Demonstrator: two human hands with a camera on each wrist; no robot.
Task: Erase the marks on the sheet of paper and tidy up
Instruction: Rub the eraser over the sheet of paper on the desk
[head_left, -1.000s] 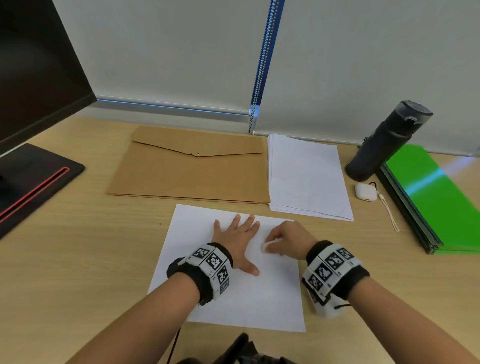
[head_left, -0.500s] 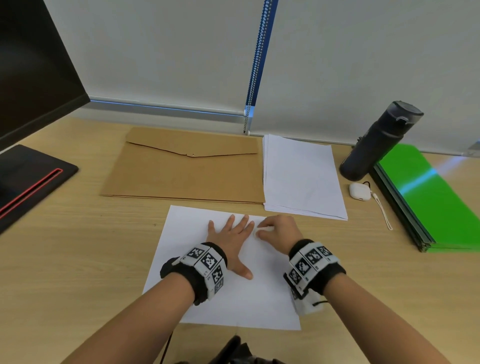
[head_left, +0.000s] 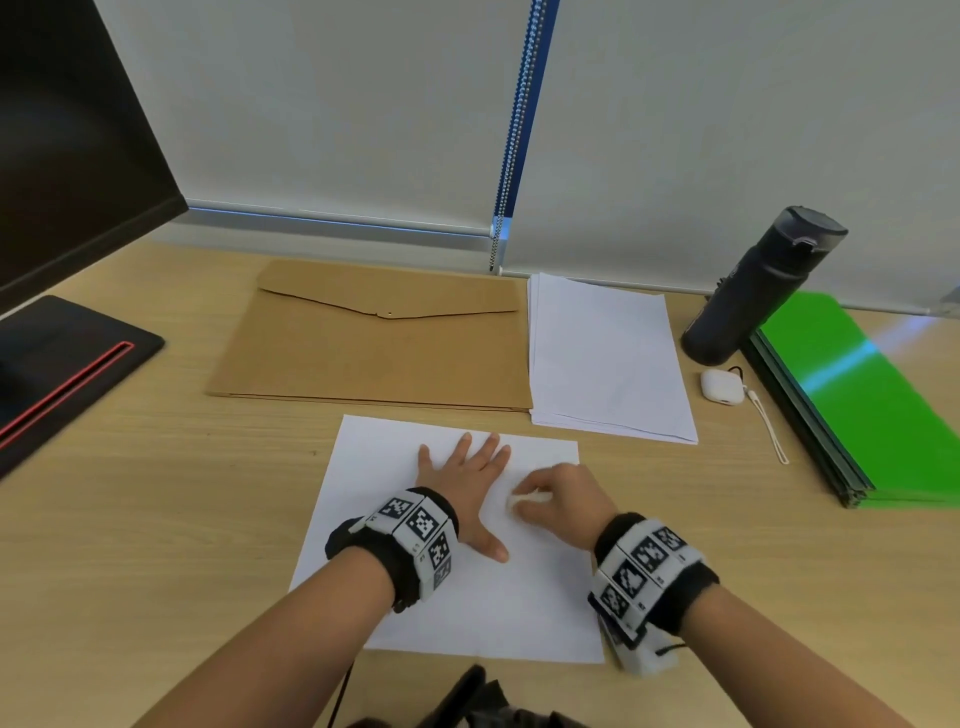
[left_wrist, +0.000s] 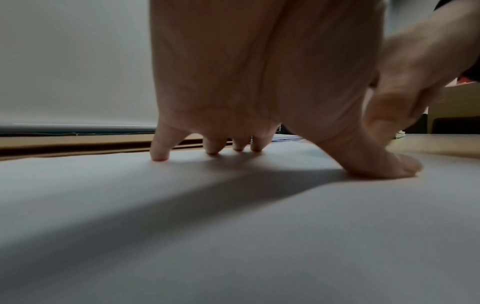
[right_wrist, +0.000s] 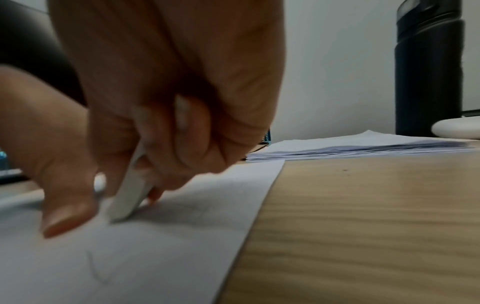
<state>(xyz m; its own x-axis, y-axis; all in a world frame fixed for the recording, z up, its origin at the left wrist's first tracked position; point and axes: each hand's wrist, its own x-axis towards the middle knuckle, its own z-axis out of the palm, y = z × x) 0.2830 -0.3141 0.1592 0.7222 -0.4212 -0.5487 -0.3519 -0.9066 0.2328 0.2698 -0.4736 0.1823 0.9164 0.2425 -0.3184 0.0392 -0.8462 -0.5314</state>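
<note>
A white sheet of paper (head_left: 467, 608) lies on the wooden desk in front of me. My left hand (head_left: 470, 486) lies flat on it with straight, spread fingers (left_wrist: 159, 152) and the thumb pressing down. My right hand (head_left: 558, 501) pinches a white eraser (head_left: 524, 499) beside the left hand. In the right wrist view the eraser (right_wrist: 128, 195) touches the sheet (right_wrist: 168, 257) with its lower end, and a faint pencil mark (right_wrist: 94, 269) shows on the paper nearer the camera.
A brown envelope folder (head_left: 379, 343) lies behind the sheet, with a stack of white paper (head_left: 608, 358) to its right. Further right stand a dark bottle (head_left: 763, 286), a white earbud case (head_left: 722, 385) and green folders (head_left: 857, 395). A monitor base (head_left: 57, 358) sits left.
My right hand with the eraser went up the sheet and came back toward me, beside the left thumb. The left hand stays flat on the paper. The head view shifted slightly.
</note>
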